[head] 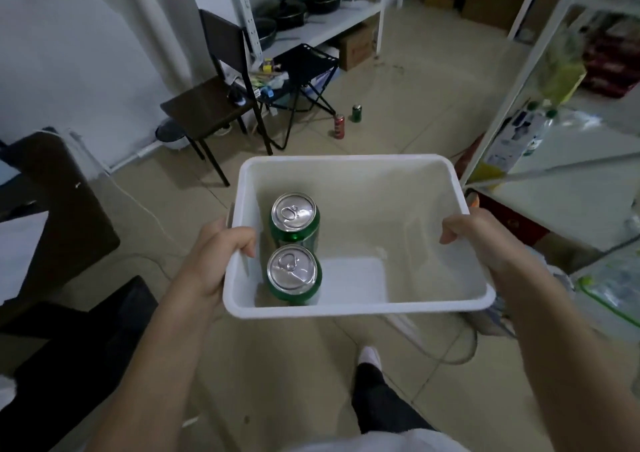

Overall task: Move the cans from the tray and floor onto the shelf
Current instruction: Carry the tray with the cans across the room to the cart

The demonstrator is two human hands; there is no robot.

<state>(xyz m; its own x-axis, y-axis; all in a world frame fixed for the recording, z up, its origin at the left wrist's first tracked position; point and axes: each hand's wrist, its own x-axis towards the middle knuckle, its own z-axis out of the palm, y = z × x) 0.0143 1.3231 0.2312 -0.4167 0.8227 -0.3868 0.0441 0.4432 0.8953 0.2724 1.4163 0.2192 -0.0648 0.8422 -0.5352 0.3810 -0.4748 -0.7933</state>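
Observation:
I hold a white plastic tray (349, 162) in front of me, above the floor. My left hand (221, 254) grips its left rim and my right hand (474, 233) grips its right rim. Two green cans stand upright at the tray's left side, one (294, 217) farther from me and one (293, 271) nearer, touching each other. On the tiled floor ahead stand a red can (339, 125) and a green can (356, 113), close together. A white metal shelf (571, 171) rises at the right, its boards holding bagged goods.
A dark wooden chair (207, 101) and a black folding stool (308, 70) stand left of the floor cans. Another white rack (322, 25) with black pans is at the back. Cardboard boxes sit under the racks. A white cable crosses the floor. My leg and shoe (370, 358) are below the tray.

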